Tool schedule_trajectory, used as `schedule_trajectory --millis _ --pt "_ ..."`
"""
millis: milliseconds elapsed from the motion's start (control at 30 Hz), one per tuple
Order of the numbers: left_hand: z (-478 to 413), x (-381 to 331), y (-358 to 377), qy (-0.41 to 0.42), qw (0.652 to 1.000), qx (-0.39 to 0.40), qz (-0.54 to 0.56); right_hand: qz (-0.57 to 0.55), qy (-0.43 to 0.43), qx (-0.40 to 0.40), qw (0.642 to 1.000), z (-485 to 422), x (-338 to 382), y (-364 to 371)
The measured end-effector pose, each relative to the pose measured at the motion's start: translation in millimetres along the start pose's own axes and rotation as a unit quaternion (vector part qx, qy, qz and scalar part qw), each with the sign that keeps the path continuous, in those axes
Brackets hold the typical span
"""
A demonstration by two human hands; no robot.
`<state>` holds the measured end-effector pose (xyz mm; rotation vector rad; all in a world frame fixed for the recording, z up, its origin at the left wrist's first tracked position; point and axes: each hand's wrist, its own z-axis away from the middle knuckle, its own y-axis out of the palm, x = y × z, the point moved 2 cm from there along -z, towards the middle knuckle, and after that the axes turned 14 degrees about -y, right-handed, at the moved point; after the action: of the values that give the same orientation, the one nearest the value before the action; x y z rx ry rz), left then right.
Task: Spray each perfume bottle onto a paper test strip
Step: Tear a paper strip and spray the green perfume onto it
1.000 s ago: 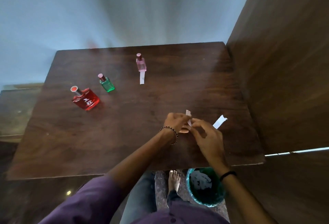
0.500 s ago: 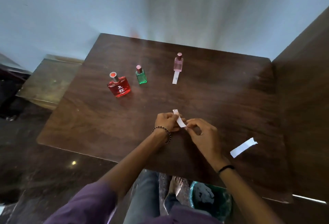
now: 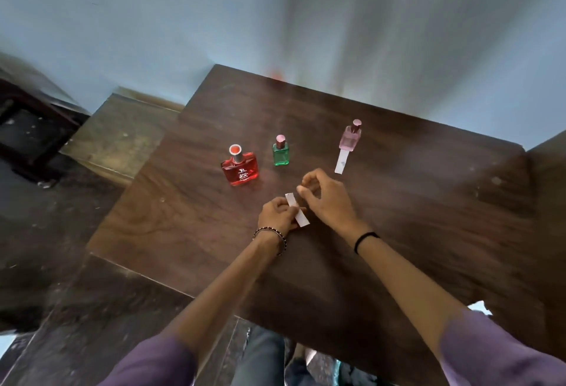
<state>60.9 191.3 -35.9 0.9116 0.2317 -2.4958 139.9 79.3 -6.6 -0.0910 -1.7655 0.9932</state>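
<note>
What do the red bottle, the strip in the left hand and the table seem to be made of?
Red bottle: likely glass, clear and glossy, red liquid showing through, metallic collar. Strip in the left hand: thin matte white paper, it seems. Table: wood or wood-look laminate, dark visible grain, slight sheen.
</note>
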Motion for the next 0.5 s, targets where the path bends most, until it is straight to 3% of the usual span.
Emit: schedule_trajectory --millis 167,400,500 --pt "-11.9 -3.4 -9.1 -0.008 0.997 -0.013 0.081 -0.008 0.006 0.090 0.996 -67.1 11.1 18.8" --pt "-19.1 2.3 -11.3 -0.010 0.997 -0.020 0.070 -0.028 0.010 0.073 0.997 -102.0 10.1 28.6" --pt "-21.6 2.5 -13.7 0.006 0.999 0.012 0.039 -0.041 0.018 0.064 0.997 -93.7 6.9 28.8"
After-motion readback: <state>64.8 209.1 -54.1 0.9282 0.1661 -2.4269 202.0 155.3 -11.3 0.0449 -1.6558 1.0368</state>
